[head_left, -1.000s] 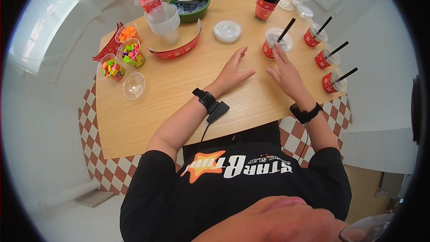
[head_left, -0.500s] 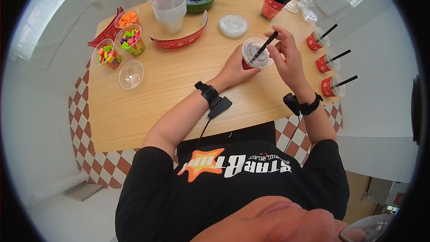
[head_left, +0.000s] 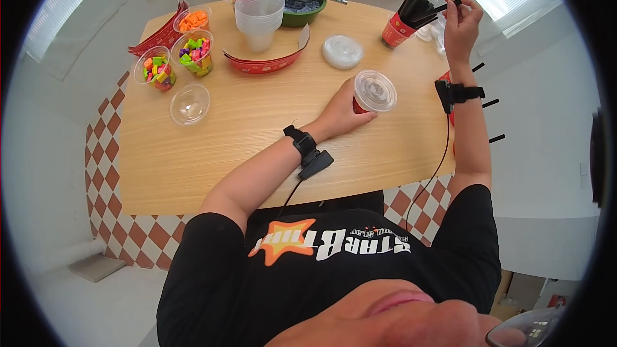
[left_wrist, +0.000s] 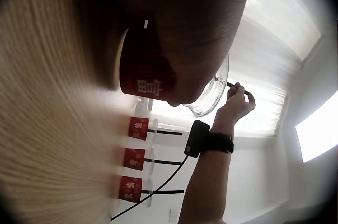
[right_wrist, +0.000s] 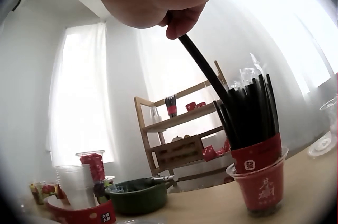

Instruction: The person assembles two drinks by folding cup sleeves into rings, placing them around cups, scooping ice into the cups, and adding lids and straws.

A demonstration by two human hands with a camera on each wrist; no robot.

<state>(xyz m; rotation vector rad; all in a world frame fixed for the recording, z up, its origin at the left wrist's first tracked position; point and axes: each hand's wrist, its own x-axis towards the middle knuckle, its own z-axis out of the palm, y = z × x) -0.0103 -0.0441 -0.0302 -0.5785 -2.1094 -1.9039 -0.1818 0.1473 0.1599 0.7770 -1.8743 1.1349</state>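
My left hand (head_left: 339, 114) grips a red-sleeved plastic cup (left_wrist: 142, 71) by its side on the table. Its clear lid (head_left: 375, 92) carries no straw. Out at the right, my right hand (head_left: 461, 33) pinches the upper end of a black straw (right_wrist: 199, 61) between thumb and fingers. In the right wrist view this straw slants down to the bundle of black straws (right_wrist: 251, 113). That bundle stands in a red cup (right_wrist: 260, 184), which leans in the head view. Most of the gripped cup's side is hidden behind my left hand.
Behind my right arm stand several lidded red cups with straws (left_wrist: 133, 159). On the left are cups of coloured pieces (head_left: 195, 53), a loose lid (head_left: 190, 104) and a red paper tray (head_left: 267, 64). Stacked lids (head_left: 342, 52) and a green bowl (head_left: 302, 18) with a scoop lie farther back.
My left hand took hold of the cup and brought it nearer and leftward. The straw came out of its lid, and my right hand moved away to the right, by the straw bundle.
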